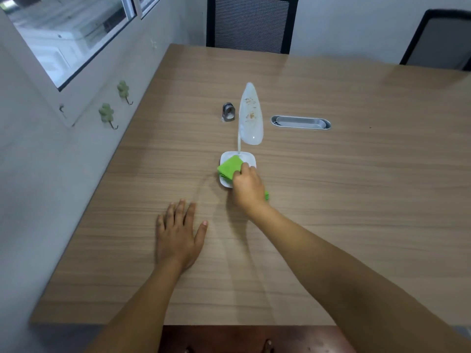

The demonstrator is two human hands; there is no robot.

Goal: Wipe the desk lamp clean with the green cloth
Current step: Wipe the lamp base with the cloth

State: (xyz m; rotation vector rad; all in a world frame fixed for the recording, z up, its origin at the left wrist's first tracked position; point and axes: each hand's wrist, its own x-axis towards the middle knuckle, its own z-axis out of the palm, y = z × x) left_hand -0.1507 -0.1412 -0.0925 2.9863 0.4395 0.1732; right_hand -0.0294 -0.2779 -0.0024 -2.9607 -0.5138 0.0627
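Observation:
A white desk lamp stands mid-table: its square base (248,159) sits near me, and a thin neck rises to a long oval head (251,115) that carries brownish smudges. My right hand (248,188) holds the folded green cloth (230,167) and presses it on the left part of the base; the hand covers the base's near edge. A bit of cloth also shows under my wrist. My left hand (178,234) lies flat on the wooden table (344,200), fingers spread, holding nothing, to the left of and nearer than the lamp.
A small metal clip-like object (228,112) stands just left of the lamp head. An oval metal cable tray (300,122) is set into the table to the right. Two chairs (251,22) stand at the far edge. The wall with green hooks (106,114) borders the left.

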